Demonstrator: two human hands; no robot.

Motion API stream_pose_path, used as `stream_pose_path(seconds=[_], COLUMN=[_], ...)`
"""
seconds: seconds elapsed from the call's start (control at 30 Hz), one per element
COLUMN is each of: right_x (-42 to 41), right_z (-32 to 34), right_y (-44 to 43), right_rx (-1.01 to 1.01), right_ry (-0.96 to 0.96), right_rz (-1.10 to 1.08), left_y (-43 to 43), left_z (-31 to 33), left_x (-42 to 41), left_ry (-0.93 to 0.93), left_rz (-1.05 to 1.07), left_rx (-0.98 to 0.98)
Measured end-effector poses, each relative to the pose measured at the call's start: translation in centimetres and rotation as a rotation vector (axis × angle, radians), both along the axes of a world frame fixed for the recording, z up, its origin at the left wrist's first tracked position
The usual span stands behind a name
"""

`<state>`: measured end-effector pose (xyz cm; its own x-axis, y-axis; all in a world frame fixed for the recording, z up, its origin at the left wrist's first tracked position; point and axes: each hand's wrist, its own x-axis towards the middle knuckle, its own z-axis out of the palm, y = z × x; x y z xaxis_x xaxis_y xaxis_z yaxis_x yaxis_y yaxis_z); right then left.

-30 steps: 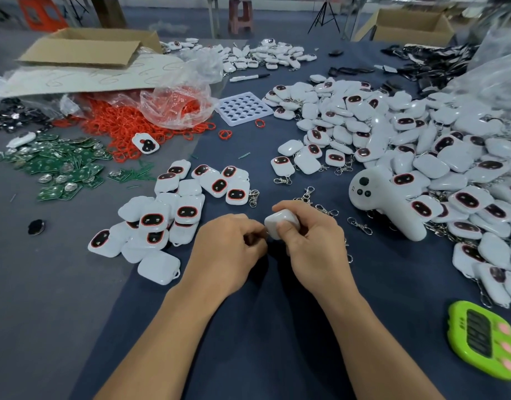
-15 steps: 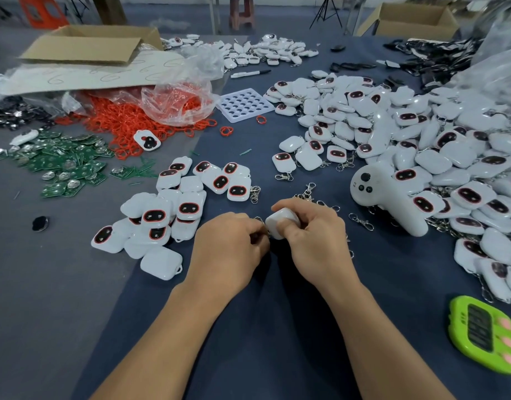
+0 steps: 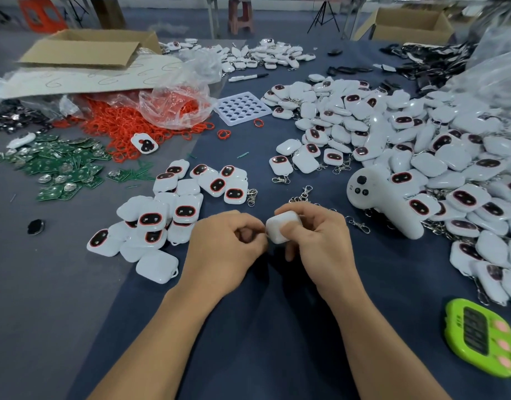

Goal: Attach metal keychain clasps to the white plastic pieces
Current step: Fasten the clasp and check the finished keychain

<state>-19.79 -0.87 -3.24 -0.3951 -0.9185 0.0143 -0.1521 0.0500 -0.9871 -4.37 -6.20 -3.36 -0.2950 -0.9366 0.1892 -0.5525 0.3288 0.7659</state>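
Grips the white plastic piece (image 3: 283, 226) in the right hand (image 3: 320, 241), thumb across its top and fingers curled beneath, just above the blue cloth (image 3: 263, 327) near the loose clasps (image 3: 305, 191), probably to present its left edge to the left hand (image 3: 228, 249). Curls the left fingers tight against that edge, presumably to work a clasp on. Cannot tell whether a clasp is pinched there: hidden behind the knuckles, as is the piece's loop.
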Motion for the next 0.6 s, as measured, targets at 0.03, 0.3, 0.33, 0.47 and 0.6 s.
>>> stream_pose_path(seconds=[0.03,0.3,0.33,0.47,0.6], right_x=[-0.16,-0.86,-0.78,-0.53,-0.35], right_z=[0.07,0.47,0.45,0.60,0.68], right_y=[0.00,-0.16,-0.20,-0.34,-0.29], right_rx=[-0.004,-0.062,-0.059,-0.043,-0.042], right_ry=[-0.047,-0.401,-0.417,-0.494,-0.490], right_rz=[0.007,0.124,0.129,0.144,0.167], left_y=[-0.19,-0.74,-0.69,-0.61,-0.75], left_z=[0.00,0.28,0.31,0.62,0.51], left_x=[0.17,0.74,0.74,0.78,1.01], left_ry=[0.080,0.292,0.307,0.309,0.294], left_rz=[-0.011,-0.111,-0.100,-0.117,-0.129], left_rx=[0.043,0.120,0.117,0.106,0.115])
